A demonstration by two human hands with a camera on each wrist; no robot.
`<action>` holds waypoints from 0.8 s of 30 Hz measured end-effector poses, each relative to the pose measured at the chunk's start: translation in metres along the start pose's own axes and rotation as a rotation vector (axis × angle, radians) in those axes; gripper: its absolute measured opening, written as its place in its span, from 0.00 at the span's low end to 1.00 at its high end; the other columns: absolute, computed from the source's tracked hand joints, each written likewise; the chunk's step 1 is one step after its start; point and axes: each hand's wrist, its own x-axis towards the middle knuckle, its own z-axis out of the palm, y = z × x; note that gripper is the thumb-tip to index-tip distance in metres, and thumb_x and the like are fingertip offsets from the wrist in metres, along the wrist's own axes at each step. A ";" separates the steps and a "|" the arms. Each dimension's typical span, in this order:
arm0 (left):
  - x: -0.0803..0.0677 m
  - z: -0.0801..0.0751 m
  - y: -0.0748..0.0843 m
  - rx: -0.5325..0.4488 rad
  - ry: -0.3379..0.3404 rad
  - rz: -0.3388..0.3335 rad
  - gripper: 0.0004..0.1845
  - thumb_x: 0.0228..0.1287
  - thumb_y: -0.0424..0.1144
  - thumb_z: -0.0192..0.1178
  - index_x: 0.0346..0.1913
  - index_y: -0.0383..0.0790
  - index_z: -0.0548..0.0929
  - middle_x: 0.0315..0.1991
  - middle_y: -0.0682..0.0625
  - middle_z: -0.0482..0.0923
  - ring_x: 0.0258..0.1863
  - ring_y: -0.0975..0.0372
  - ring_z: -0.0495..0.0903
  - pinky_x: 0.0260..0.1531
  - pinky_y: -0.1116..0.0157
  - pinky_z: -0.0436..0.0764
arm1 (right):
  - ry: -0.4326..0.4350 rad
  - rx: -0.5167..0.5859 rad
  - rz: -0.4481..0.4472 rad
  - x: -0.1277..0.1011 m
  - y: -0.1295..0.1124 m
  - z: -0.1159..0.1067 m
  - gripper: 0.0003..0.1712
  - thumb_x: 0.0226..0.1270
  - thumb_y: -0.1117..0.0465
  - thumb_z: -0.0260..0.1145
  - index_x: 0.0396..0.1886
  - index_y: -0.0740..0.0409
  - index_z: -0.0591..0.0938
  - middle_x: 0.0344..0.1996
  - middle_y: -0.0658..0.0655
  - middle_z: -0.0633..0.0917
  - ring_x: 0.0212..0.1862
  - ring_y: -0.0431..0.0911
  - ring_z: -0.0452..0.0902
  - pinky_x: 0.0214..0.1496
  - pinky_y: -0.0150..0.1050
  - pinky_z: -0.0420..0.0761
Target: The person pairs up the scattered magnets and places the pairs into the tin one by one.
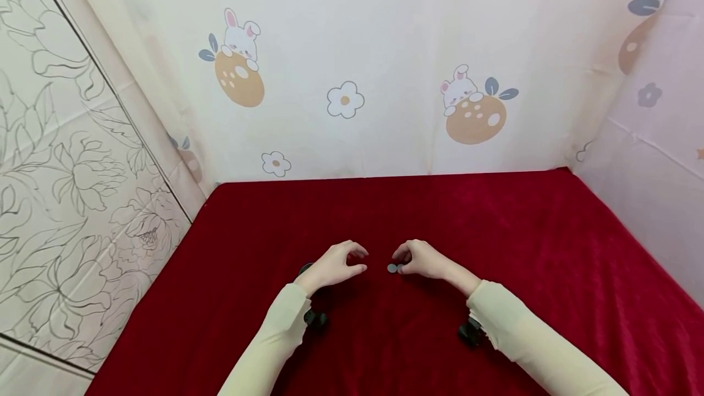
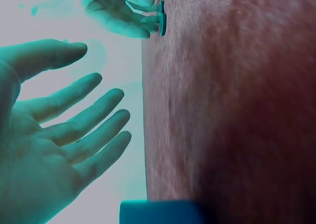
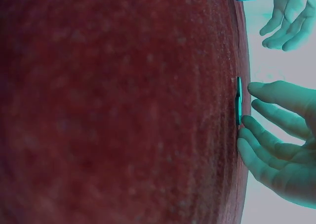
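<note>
Two small flat grey discs (image 1: 392, 268) lie side by side on the red cloth, one partly covered by the right fingertips in the head view. My right hand (image 1: 420, 258) is over them with thumb and fingers parted and loosely bent. In the right wrist view, the discs (image 3: 239, 105) show edge-on, fingertips right beside them. Left of the discs, my left hand (image 1: 338, 264) hovers with relaxed, spread fingers and holds nothing. Its empty palm (image 2: 44, 160) shows in the left wrist view, where the discs (image 2: 162, 19) appear beneath the right hand.
Red velvety cloth (image 1: 484, 212) covers the table. A pale curtain (image 1: 385, 121) with rabbit and flower prints hangs behind it, and a flower-patterned panel (image 1: 66, 170) stands at the left. Dark wrist devices (image 1: 316, 319) sit at both cream sleeves (image 1: 275, 329).
</note>
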 end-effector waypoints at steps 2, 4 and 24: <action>-0.005 -0.002 -0.001 0.001 0.006 -0.007 0.15 0.60 0.39 0.56 0.48 0.38 0.76 0.44 0.49 0.74 0.46 0.58 0.73 0.45 0.62 0.72 | -0.001 0.003 -0.008 0.000 0.000 0.001 0.13 0.48 0.69 0.66 0.37 0.68 0.81 0.33 0.59 0.82 0.34 0.48 0.77 0.35 0.35 0.76; -0.010 -0.004 -0.002 0.008 0.015 -0.015 0.15 0.60 0.40 0.56 0.49 0.39 0.76 0.45 0.50 0.74 0.46 0.58 0.73 0.45 0.62 0.72 | -0.003 0.003 -0.025 0.001 0.000 0.002 0.13 0.47 0.69 0.66 0.36 0.68 0.81 0.32 0.58 0.82 0.33 0.47 0.77 0.34 0.34 0.76; -0.051 -0.021 -0.009 0.014 0.124 -0.084 0.20 0.59 0.42 0.57 0.53 0.40 0.72 0.51 0.49 0.68 0.53 0.52 0.67 0.49 0.52 0.67 | -0.006 -0.031 -0.074 0.005 -0.003 0.010 0.10 0.47 0.72 0.66 0.33 0.69 0.82 0.28 0.57 0.79 0.30 0.44 0.75 0.30 0.29 0.74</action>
